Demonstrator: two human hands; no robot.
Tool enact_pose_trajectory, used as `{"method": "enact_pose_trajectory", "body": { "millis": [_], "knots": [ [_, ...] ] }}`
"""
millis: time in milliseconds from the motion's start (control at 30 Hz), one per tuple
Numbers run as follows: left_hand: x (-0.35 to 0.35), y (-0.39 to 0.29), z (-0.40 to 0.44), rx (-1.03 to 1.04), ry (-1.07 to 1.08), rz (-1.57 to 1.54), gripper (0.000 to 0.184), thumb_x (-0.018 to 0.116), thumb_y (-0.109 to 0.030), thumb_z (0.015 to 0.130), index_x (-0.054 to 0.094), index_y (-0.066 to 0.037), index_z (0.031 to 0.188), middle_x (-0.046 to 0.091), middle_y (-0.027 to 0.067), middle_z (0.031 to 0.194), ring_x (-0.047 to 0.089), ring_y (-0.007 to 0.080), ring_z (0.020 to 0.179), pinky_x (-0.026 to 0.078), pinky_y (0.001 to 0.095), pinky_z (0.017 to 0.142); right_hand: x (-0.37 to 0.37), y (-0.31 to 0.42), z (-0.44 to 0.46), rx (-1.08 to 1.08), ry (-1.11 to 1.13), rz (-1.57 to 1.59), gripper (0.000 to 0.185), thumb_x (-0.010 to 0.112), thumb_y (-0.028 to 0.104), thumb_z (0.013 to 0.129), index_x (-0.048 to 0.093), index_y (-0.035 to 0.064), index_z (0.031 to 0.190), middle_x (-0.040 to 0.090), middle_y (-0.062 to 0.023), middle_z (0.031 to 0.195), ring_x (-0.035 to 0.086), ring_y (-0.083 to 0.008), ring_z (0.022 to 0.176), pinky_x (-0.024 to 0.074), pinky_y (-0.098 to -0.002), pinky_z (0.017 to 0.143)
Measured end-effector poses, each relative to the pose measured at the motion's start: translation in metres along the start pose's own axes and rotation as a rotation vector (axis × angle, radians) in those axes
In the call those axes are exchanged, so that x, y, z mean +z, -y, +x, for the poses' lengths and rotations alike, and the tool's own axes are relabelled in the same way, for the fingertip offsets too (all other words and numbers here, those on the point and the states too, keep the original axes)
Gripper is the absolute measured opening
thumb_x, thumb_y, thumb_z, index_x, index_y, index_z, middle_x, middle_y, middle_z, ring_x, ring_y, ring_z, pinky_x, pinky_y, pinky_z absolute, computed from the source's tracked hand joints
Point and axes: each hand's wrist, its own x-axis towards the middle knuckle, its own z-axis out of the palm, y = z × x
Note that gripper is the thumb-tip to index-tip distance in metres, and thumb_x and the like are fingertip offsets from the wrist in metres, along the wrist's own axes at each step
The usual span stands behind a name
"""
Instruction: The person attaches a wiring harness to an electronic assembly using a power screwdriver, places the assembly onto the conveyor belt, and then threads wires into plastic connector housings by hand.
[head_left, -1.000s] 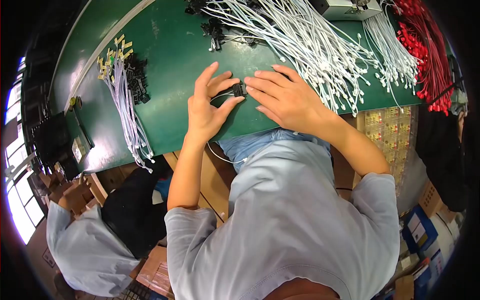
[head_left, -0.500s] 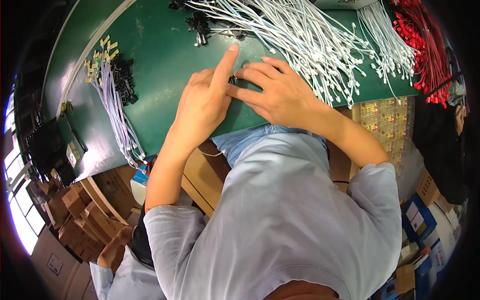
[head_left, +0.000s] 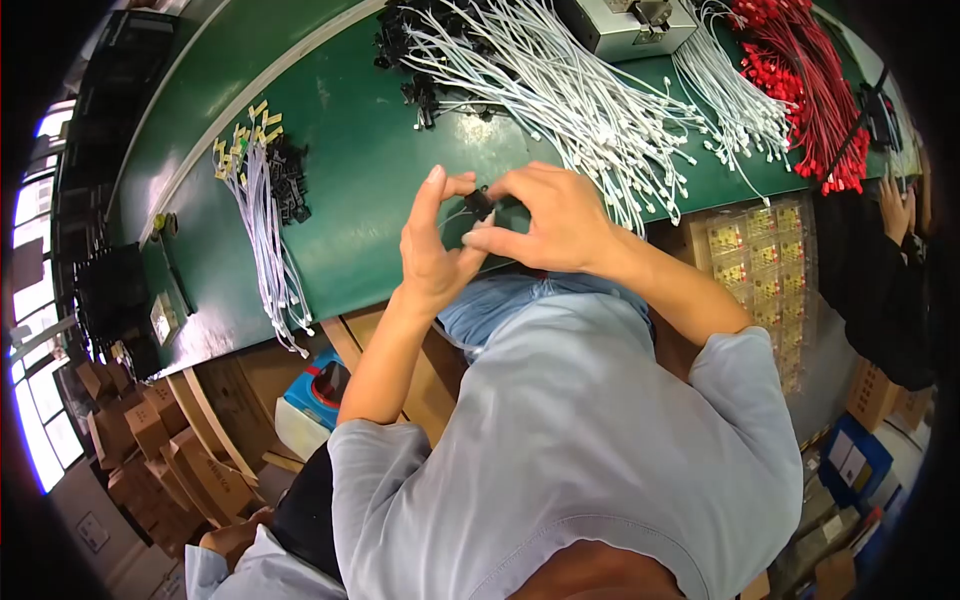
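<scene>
At the left of the green counter (head_left: pixel 345 190), a bundle of yellow-ended cables (head_left: pixel 264 240) lies beside small black parts (head_left: pixel 290 182). Near the front edge, the left hand (head_left: pixel 433 252) has its grip pinched on a black plug (head_left: pixel 479 205), positioned between both hands. The right hand (head_left: pixel 560 225) touches the plug; whether its grip is closed cannot be determined. Farther right lie white cables (head_left: pixel 590 120), then red cables (head_left: pixel 815 90).

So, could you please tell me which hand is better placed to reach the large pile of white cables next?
The right hand seems better placed: the white cables spread close beside it, while the left hand is farther off, beyond the black connector.
</scene>
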Motion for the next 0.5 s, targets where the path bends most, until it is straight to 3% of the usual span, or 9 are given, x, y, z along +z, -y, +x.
{"method": "enact_pose_trajectory", "body": {
  "millis": [33, 133, 200, 267, 333, 367, 400, 467, 500],
  "knots": [
    [0.004, -0.005, -0.003, -0.003, -0.009, 0.003, 0.084, 0.074, 0.007, 0.061, 0.032, 0.0, 0.134, 0.061, 0.0168, 0.097, 0.061, 0.0302, 0.088, 0.052, 0.038, 0.077, 0.0, 0.005, 0.0, 0.017, 0.071, 0.036, 0.024, 0.07, 0.025, 0.077, 0.064, 0.0045, 0.088, 0.062, -0.0111, 0.072, 0.06, -0.0286, 0.064, 0.0475, -0.0338, 0.057],
    [0.003, -0.012, -0.003, 0.096, -0.02, 0.129, 0.083, 0.075, 0.007, 0.059, 0.034, 0.002, 0.132, 0.058, 0.0181, 0.1, 0.061, 0.0321, 0.086, 0.052, 0.0378, 0.075, 0.009, 0.015, 0.002, 0.149, 0.064, 0.164, 0.023, 0.069, 0.022, 0.077, 0.064, 0.0008, 0.082, 0.06, -0.0119, 0.064, 0.058, -0.0288, 0.057, 0.0439, -0.0343, 0.052],
    [-0.001, -0.012, -0.011, 0.065, -0.019, 0.118, 0.077, 0.073, 0.007, 0.056, 0.041, 0.004, 0.126, 0.058, 0.0188, 0.097, 0.059, 0.035, 0.082, 0.051, 0.0399, 0.072, 0.015, 0.015, -0.002, 0.129, 0.069, 0.198, 0.024, 0.068, 0.022, 0.079, 0.062, -0.0013, 0.078, 0.056, -0.0155, 0.061, 0.054, -0.0274, 0.049, 0.0412, -0.0353, 0.047],
    [0.002, -0.017, -0.016, 0.059, -0.106, 0.122, 0.073, 0.072, 0.007, 0.055, 0.044, 0.004, 0.123, 0.058, 0.0191, 0.099, 0.059, 0.0359, 0.082, 0.05, 0.042, 0.072, 0.02, 0.021, -0.008, 0.285, 0.089, 0.336, 0.018, 0.068, 0.016, 0.079, 0.062, -0.0016, 0.077, 0.057, -0.0112, 0.061, 0.051, -0.016, 0.049, 0.04, -0.0309, 0.047],
    [0.001, -0.016, -0.02, 0.093, -0.125, 0.157, 0.073, 0.072, 0.006, 0.056, 0.044, 0.003, 0.123, 0.057, 0.0175, 0.098, 0.059, 0.0351, 0.082, 0.049, 0.0428, 0.071, 0.025, 0.019, -0.012, 0.422, 0.151, 0.49, 0.017, 0.068, 0.014, 0.081, 0.062, -0.0019, 0.079, 0.059, -0.0044, 0.062, 0.046, -0.0067, 0.053, 0.0389, -0.0274, 0.048],
    [0.0, -0.014, -0.024, 0.095, -0.143, 0.171, 0.073, 0.072, 0.006, 0.056, 0.044, 0.003, 0.123, 0.057, 0.0175, 0.098, 0.059, 0.0351, 0.082, 0.049, 0.0428, 0.071, 0.026, 0.017, -0.014, 0.527, 0.219, 0.634, 0.016, 0.066, 0.012, 0.084, 0.064, -0.0028, 0.088, 0.064, -0.0011, 0.073, 0.052, -0.0039, 0.064, 0.043, -0.0236, 0.055],
    [-0.001, -0.014, -0.024, 0.111, -0.144, 0.192, 0.074, 0.072, 0.004, 0.056, 0.044, 0.002, 0.124, 0.057, 0.0165, 0.098, 0.059, 0.0344, 0.083, 0.049, 0.043, 0.072, 0.029, 0.018, -0.015, 0.513, 0.233, 0.629, 0.016, 0.066, 0.012, 0.084, 0.064, -0.0028, 0.088, 0.064, -0.0011, 0.073, 0.052, -0.0039, 0.064, 0.043, -0.0236, 0.055],
    [-0.006, -0.013, -0.023, 0.134, -0.156, 0.223, 0.074, 0.073, 0.002, 0.056, 0.044, 0.001, 0.124, 0.057, 0.0156, 0.097, 0.059, 0.0338, 0.083, 0.048, 0.0431, 0.073, 0.033, 0.021, -0.016, 0.559, 0.101, 0.86, 0.017, 0.064, 0.009, 0.085, 0.064, -0.0039, 0.096, 0.065, -0.0019, 0.083, 0.056, -0.0055, 0.076, 0.0461, -0.0213, 0.066],
    [-0.01, -0.016, -0.019, 0.113, -0.092, 0.221, 0.073, 0.075, 0.0, 0.058, 0.044, 0.0, 0.124, 0.058, 0.0157, 0.098, 0.059, 0.0334, 0.086, 0.048, 0.0438, 0.075, 0.032, 0.018, -0.016, 0.567, 0.141, 0.831, 0.02, 0.063, 0.006, 0.086, 0.063, -0.005, 0.103, 0.065, -0.0041, 0.091, 0.059, -0.0072, 0.083, 0.0473, -0.0212, 0.073]
  ]
}}
